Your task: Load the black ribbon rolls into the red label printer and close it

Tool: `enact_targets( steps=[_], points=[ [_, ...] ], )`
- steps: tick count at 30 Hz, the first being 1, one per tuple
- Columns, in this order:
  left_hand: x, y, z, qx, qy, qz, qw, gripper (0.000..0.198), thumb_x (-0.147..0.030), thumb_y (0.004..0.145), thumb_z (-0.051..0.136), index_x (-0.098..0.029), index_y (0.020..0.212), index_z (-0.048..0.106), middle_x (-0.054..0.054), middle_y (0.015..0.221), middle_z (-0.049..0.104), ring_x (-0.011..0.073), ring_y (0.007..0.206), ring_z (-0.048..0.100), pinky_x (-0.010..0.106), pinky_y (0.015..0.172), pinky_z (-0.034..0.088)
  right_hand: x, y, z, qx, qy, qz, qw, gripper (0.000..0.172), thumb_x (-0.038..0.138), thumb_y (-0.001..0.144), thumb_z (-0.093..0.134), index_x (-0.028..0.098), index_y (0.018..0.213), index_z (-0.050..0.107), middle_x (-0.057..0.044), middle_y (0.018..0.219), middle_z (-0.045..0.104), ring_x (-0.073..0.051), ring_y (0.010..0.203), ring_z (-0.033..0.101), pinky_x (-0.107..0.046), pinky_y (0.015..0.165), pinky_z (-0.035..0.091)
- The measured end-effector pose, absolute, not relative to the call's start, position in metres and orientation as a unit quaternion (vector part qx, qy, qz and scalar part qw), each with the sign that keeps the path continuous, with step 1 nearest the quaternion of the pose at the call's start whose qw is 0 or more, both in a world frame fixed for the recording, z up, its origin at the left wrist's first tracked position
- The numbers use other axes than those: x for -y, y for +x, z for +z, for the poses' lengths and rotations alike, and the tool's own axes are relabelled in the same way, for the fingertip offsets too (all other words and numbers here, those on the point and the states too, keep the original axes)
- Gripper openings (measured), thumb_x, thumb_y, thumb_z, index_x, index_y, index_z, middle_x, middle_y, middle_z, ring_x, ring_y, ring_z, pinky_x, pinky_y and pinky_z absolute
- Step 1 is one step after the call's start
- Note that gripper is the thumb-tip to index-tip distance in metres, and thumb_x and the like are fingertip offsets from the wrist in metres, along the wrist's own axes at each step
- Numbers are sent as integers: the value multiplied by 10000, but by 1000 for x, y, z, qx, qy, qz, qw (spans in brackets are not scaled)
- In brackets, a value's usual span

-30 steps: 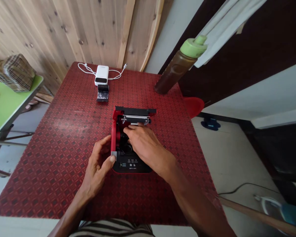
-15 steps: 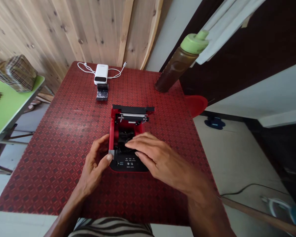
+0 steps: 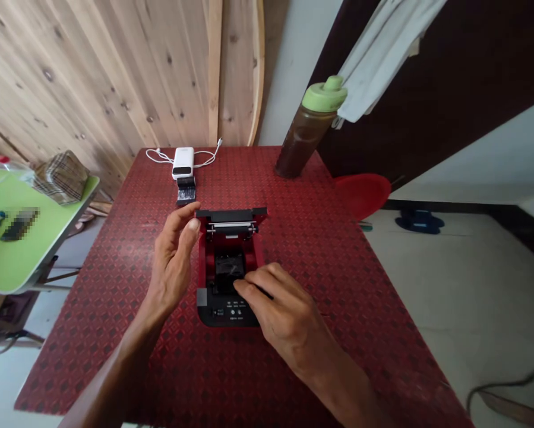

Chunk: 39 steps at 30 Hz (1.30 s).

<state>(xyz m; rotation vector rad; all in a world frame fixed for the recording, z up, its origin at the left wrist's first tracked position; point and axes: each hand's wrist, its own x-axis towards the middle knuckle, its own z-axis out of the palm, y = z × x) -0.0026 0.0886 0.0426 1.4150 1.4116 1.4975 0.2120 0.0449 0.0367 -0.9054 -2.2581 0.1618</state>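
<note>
A small red-and-black label printer (image 3: 208, 315) stands on the red patterned table with its lid (image 3: 231, 215) raised. Inside its bay lies a shiny black roll (image 3: 229, 268). My left hand (image 3: 173, 261) is at the lid's left corner, thumb and forefinger closed about its edge. My right hand (image 3: 287, 303) reaches over the printer's right front, fingers curled together and tips at the lower right of the roll. Its thumb is hidden, so what those fingers pinch cannot be made out. Small buttons and markings show on the front panel.
Beyond the printer lie a white power bank (image 3: 183, 163) with a white cable and a small black strip (image 3: 186, 191). A brown bottle with a green lid (image 3: 305, 134) stands at the back right. Left is a green table (image 3: 8, 267) with a checked bag (image 3: 64, 176).
My left hand has moved from the printer's front left side up to the lid's corner. My right hand has drawn back toward the bay's right front, uncovering the black roll. The view has shifted.
</note>
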Motion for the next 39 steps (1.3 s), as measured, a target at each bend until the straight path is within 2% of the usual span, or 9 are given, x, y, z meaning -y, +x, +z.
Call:
enact_targets(
  steps=[3, 8, 10, 13, 16, 21, 31, 36, 39],
  points=[
    [-90, -1, 44, -541, 527, 577, 312, 365, -565, 1082, 623, -261, 1203, 787, 59, 1172, 792, 233, 1082, 712, 407, 1005, 536, -37, 210, 36, 868, -363, 24, 338, 277, 7, 1079, 540, 103, 1121, 796, -78, 940, 761, -220, 871, 652, -364, 814, 610],
    [-69, 0, 39, -555, 497, 573, 342, 230, -439, 963, 806, -233, 887, 740, 90, 1370, 747, 283, 1342, 665, 431, 1116, 519, -27, 208, 34, 858, -368, -52, 354, 246, 14, 1070, 574, 73, 1098, 811, -120, 1010, 812, -242, 933, 695, -382, 863, 621],
    [-56, 2, 31, -564, 465, 568, 378, 207, -413, 925, 835, -240, 989, 742, 100, 1502, 677, 308, 1435, 618, 462, 1162, 513, -24, 207, 31, 848, -375, -76, 367, 231, 18, 1065, 592, 77, 1089, 814, -136, 1037, 826, -249, 964, 711, -386, 882, 631],
    [-36, 5, 17, -573, 402, 557, 447, 532, -412, 912, 828, -297, 1396, 639, 117, 1575, 630, 333, 1526, 559, 519, 1229, 486, -21, 207, 28, 833, -400, -95, 370, 199, 30, 1042, 651, 123, 1092, 819, -149, 1145, 844, -272, 1071, 752, -415, 915, 640],
    [-24, 8, 8, -571, 356, 526, 520, 667, -433, 939, 793, -291, 1546, 555, 138, 1659, 583, 354, 1562, 540, 526, 1255, 479, -23, 207, 25, 828, -413, -69, 374, 198, 42, 1036, 671, 175, 1083, 811, -144, 1266, 839, -288, 1199, 776, -448, 966, 643],
    [-22, 10, 12, -543, 334, 529, 560, 682, -426, 940, 801, -234, 1562, 599, 141, 1661, 603, 361, 1563, 550, 522, 1292, 450, -26, 208, 24, 833, -399, -29, 382, 265, -4, 1027, 637, 198, 1113, 785, -93, 1208, 867, -260, 1154, 827, -445, 977, 652],
    [-21, 15, 6, -537, 314, 550, 557, 656, -399, 939, 801, -232, 1546, 617, 131, 1667, 605, 346, 1550, 571, 505, 1298, 445, -23, 204, 24, 832, -400, -5, 384, 245, -26, 1014, 631, 137, 1151, 754, -126, 1214, 861, -287, 1151, 832, -459, 983, 684],
    [-13, 11, 2, -566, 328, 539, 531, 652, -505, 936, 805, -235, 1512, 657, 136, 1580, 684, 359, 1461, 653, 506, 1235, 506, -11, 212, 22, 816, -414, 36, 402, 382, 64, 1053, 650, 184, 1414, 675, -131, 1309, 823, -276, 1261, 781, -481, 1057, 675],
    [0, 6, 0, -564, 339, 531, 535, 589, -516, 971, 781, -272, 1498, 681, 106, 1553, 709, 347, 1452, 659, 503, 1227, 508, 3, 218, 17, 777, -466, 27, 423, 485, 125, 1046, 699, 193, 1519, 612, -161, 1332, 794, -289, 1242, 777, -480, 1042, 679]
  ],
)
